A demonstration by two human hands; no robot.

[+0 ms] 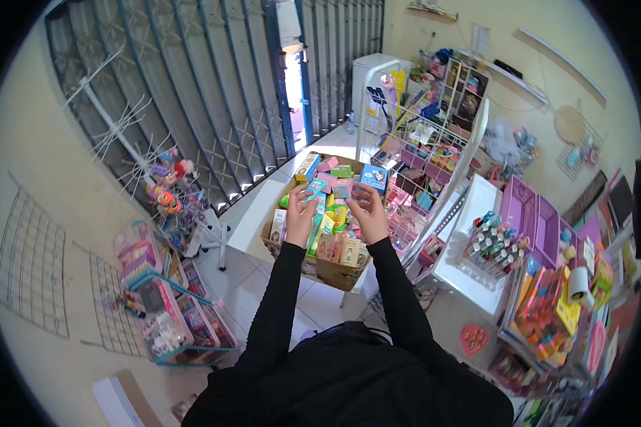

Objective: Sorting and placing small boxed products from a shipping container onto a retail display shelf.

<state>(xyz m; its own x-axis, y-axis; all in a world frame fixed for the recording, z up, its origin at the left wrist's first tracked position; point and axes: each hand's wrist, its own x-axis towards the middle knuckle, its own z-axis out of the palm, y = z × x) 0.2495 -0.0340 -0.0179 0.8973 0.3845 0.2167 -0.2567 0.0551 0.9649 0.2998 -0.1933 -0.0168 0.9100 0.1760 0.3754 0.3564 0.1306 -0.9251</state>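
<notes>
A cardboard box [326, 272] full of small packaged goods rests on a white table [251, 227] before me. My left hand [301, 209] is over the box's left half, fingers apart, close to a teal packet [316, 188]. Above the right half is my right hand [368, 211], its fingers spread and curved, just below a blue carton [374, 176]. Neither hand visibly grips anything. Pink cartons [328, 164] and a green one [342, 171] lie between and beyond the hands. Yellow-green packs [339, 216] and beige cartons [350, 251] fill the nearer part.
To the right stand a white wire rack [432, 133] with goods and a white table [454, 267] bearing nail polish bottles [494, 240] and purple baskets [546, 229]. On the left are a display stand [117, 128] and a teal-framed basket cart [192, 355]. A folding metal gate [208, 80] stands beyond.
</notes>
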